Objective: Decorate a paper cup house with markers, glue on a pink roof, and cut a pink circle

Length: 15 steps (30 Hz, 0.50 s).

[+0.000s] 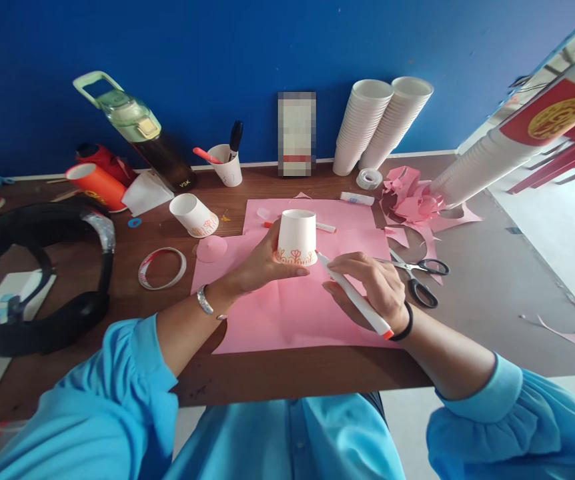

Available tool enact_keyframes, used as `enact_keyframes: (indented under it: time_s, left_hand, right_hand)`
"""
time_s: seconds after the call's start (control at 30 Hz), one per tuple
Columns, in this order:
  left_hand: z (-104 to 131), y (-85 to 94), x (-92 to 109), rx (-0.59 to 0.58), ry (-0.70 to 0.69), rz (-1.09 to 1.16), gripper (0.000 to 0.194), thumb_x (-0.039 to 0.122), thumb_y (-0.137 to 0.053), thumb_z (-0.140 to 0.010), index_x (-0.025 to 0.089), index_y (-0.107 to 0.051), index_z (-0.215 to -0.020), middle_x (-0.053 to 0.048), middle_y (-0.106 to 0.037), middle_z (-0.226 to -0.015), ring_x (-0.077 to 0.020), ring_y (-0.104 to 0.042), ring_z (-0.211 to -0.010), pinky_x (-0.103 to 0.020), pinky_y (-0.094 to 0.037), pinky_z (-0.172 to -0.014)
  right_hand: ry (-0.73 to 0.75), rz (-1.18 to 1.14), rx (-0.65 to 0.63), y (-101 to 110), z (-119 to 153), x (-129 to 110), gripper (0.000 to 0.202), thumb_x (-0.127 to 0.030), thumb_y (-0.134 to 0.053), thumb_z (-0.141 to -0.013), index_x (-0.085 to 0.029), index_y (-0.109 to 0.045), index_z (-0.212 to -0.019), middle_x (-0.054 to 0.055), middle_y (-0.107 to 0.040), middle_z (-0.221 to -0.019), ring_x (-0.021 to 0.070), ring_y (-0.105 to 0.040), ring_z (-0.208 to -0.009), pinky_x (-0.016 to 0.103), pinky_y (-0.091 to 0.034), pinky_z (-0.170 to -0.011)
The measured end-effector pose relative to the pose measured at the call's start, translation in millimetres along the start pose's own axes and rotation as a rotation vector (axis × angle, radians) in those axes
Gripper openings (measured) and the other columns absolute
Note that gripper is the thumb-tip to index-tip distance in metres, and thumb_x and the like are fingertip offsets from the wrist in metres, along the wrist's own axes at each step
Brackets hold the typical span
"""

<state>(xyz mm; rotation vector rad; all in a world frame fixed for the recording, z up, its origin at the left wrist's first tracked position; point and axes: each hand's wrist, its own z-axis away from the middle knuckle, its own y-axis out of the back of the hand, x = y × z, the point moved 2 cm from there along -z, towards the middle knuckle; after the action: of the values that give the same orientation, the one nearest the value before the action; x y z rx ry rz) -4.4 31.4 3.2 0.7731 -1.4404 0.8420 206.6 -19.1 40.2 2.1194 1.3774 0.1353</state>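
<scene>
My left hand (266, 260) is closed around a white paper cup (297, 230), with orange flower drawings along its lower edge. Between the fingers of my right hand (370, 283) is a white marker (355, 299) with an orange end. Its tip is at the cup's lower right side; whether it touches I cannot tell. Pink paper (287, 320) lies below both hands. Behind the cup, partly hidden, rests another white and orange marker (326, 228). A second decorated paper cup (192, 215) stands to the left, near a pink paper disc (212, 249).
Black-handled scissors (420, 270) lie right of my right hand, by pink scraps (412, 193). Stacked cups (362, 127), a tape roll (369, 179) and a pen cup (227, 167) stand along the blue wall. A bottle (152, 140), a white ring (162, 269) and a black headset (42, 280) are left.
</scene>
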Motion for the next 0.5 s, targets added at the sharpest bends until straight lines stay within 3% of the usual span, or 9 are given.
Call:
enact_keyframes:
  time_s: [0.2, 0.33, 0.5]
  left_hand:
    - [-0.4, -0.3, 0.9, -0.054, -0.040, 0.017, 0.069, 0.034, -0.089, -0.078, 0.032, -0.056, -0.137, -0.008, -0.066, -0.128, -0.0288, -0.063, -0.120, -0.043, -0.053, -0.098]
    - [0.4, 2.2, -3.9, -0.033, 0.021, -0.004, 0.075, 0.037, -0.088, -0.079, 0.030, -0.049, -0.142, -0.009, -0.063, -0.131, -0.0284, -0.060, -0.121, -0.044, -0.051, -0.100]
    - [-1.0, 1.6, -5.0, -0.019, 0.031, -0.025, 0.081, 0.039, -0.090, -0.076, 0.029, -0.046, -0.142, -0.008, -0.060, -0.130, -0.0272, -0.059, -0.118, -0.041, -0.051, -0.095]
  right_hand:
    - [-0.049, 0.001, 0.044, 3.1, -1.7, 4.5, 0.025, -0.014, -0.066, -0.095, -0.021, -0.061, -0.119, 0.006, -0.075, -0.089, 0.0195, -0.074, -0.075, 0.030, -0.061, -0.060]
    - [-0.045, -0.028, 0.025, 2.5, -0.4, 5.2, 0.025, -0.018, -0.063, -0.098, -0.019, -0.062, -0.123, 0.009, -0.075, -0.094, 0.0203, -0.074, -0.078, 0.031, -0.061, -0.064]
    - [-0.170, -0.099, 0.040, -0.8, 1.2, 9.3, 0.024, -0.016, -0.063, -0.099, -0.021, -0.061, -0.122, 0.007, -0.073, -0.095, 0.0200, -0.074, -0.085, 0.032, -0.062, -0.072]
